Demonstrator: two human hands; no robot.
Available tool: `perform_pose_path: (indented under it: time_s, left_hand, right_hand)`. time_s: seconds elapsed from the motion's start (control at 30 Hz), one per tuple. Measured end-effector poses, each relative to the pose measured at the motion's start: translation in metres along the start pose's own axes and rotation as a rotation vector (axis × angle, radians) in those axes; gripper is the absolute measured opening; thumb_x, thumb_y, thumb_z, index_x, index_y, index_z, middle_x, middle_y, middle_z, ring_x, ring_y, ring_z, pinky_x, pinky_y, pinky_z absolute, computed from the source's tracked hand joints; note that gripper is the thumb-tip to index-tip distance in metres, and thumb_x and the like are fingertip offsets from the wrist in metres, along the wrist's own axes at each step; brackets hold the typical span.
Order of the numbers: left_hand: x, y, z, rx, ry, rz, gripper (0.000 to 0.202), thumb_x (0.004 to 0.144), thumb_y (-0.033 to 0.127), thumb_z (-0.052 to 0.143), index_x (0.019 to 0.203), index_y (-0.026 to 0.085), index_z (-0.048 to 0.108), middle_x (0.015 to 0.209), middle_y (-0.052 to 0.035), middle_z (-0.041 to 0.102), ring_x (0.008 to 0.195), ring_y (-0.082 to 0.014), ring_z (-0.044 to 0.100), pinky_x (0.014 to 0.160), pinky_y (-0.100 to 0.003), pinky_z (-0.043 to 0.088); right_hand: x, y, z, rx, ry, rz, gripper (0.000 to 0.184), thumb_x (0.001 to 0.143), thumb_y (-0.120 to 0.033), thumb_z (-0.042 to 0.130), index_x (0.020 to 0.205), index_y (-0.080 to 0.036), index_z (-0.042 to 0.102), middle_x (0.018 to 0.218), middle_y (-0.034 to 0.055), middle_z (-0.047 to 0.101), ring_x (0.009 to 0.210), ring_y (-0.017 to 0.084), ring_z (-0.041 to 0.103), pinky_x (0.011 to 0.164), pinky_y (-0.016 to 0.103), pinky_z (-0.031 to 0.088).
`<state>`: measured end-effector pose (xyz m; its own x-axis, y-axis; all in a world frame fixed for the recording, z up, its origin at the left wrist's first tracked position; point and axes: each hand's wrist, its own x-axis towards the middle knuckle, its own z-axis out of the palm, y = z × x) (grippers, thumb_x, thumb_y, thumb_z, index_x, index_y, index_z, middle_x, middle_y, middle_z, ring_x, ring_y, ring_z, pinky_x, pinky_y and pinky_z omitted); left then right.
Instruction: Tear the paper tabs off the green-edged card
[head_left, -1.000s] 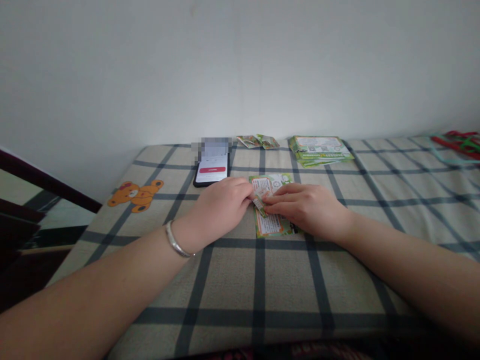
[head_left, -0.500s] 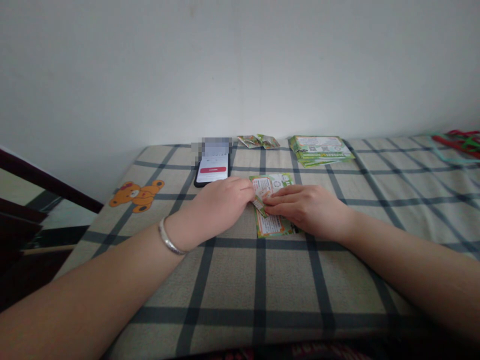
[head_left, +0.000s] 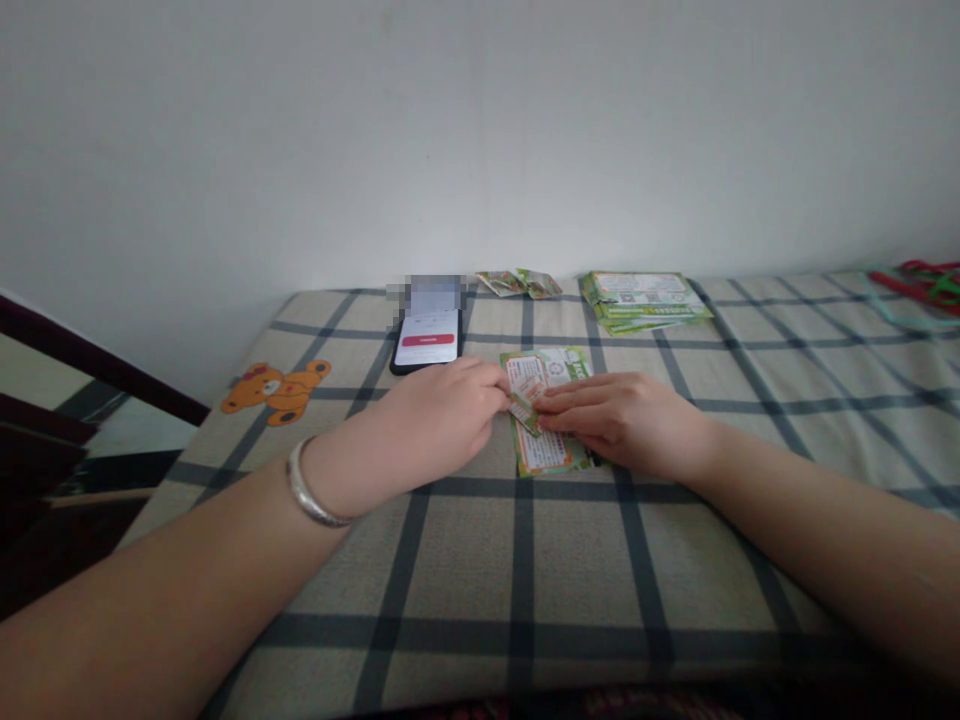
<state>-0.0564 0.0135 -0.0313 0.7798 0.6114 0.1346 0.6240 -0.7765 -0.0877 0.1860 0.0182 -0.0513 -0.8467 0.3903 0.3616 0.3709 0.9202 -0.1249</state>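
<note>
A green and white printed card [head_left: 541, 448] lies flat on the checked cloth [head_left: 465, 560] in the middle of the table. My left hand [head_left: 442, 415], with a silver bangle on its wrist, is closed in a pinch on a small folded strip [head_left: 523, 410] at the card's left edge. My right hand [head_left: 615, 418] lies over the card's right side with its fingers stretched flat, their tips pressing on the same strip.
A phone [head_left: 426, 340] with a lit screen lies behind my left hand. A stack of green cards [head_left: 641, 298] and two small folded pieces [head_left: 519, 284] sit by the wall. Red and green cords [head_left: 922, 285] lie at the far right. A bear print [head_left: 274, 388] marks the cloth's left.
My left forearm has slid back toward me, so the bangle sits lower in view. Both hands stay on the card and the strip.
</note>
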Motion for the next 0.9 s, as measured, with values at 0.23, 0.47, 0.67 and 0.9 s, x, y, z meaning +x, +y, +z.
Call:
perform_pose_path:
  time_s: [0.23, 0.47, 0.67, 0.9]
  left_hand:
    - [-0.001, 0.004, -0.003, 0.063, 0.010, 0.022, 0.031, 0.084, 0.011, 0.047, 0.109, 0.014, 0.065, 0.114, -0.0078, 0.064, 0.106, -0.0232, 0.059, 0.091, -0.039, 0.050]
    - [0.000, 0.021, -0.008, 0.155, -0.016, 0.094, 0.034, 0.085, 0.023, 0.048, 0.108, 0.005, 0.064, 0.118, -0.0175, 0.062, 0.112, -0.0310, 0.056, 0.091, -0.045, 0.048]
    - [-0.002, 0.017, -0.008, 0.091, -0.020, 0.051, 0.041, 0.080, 0.025, 0.051, 0.116, 0.007, 0.060, 0.126, -0.0149, 0.059, 0.116, -0.0281, 0.054, 0.099, -0.043, 0.045]
    - [-0.002, 0.009, -0.004, 0.048, -0.008, 0.069, 0.038, 0.081, 0.024, 0.050, 0.115, 0.010, 0.059, 0.124, -0.0121, 0.060, 0.117, -0.0263, 0.053, 0.102, -0.041, 0.042]
  right_hand:
    - [0.000, -0.003, -0.004, -0.049, -0.031, 0.032, 0.026, 0.093, -0.015, 0.048, 0.108, -0.017, 0.069, 0.114, 0.0067, 0.069, 0.098, 0.016, 0.066, 0.084, 0.028, 0.054]
    - [0.003, -0.004, -0.009, -0.210, -0.089, -0.033, 0.021, 0.093, -0.016, 0.049, 0.101, -0.014, 0.068, 0.108, 0.0082, 0.071, 0.102, 0.021, 0.061, 0.083, 0.034, 0.052]
    - [0.003, -0.011, -0.010, -0.382, -0.129, -0.034, 0.022, 0.092, -0.016, 0.051, 0.105, -0.012, 0.067, 0.101, 0.0087, 0.072, 0.087, 0.020, 0.063, 0.067, 0.033, 0.048]
    - [0.006, -0.019, -0.007, -0.455, -0.153, 0.073, 0.017, 0.091, -0.018, 0.051, 0.088, -0.018, 0.068, 0.085, 0.0038, 0.070, 0.074, 0.018, 0.058, 0.059, 0.032, 0.037]
